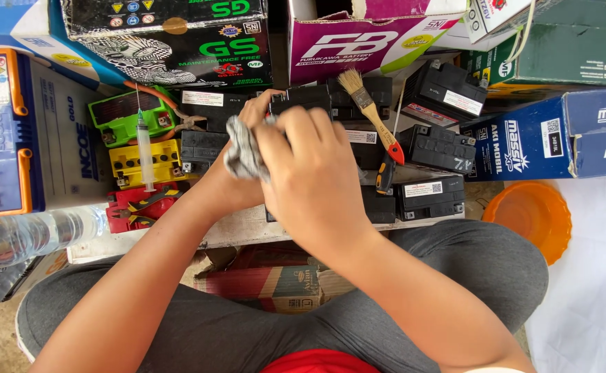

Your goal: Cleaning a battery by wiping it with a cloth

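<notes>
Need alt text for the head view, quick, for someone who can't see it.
Seen from above, a seated person's left hand and right hand press a grey cloth against a small black battery. More batteries, a paintbrush, a syringe and cardboard boxes surround them.

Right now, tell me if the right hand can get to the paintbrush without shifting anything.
Probably yes. The paintbrush lies loose on top of the black batteries, just beside the right hand, with nothing over it. That hand is on the black battery being wiped, so it would have to let go first.

Crumpled grey rag (243, 153) bunched against a small black battery (301, 101), both raised above the low board
</notes>
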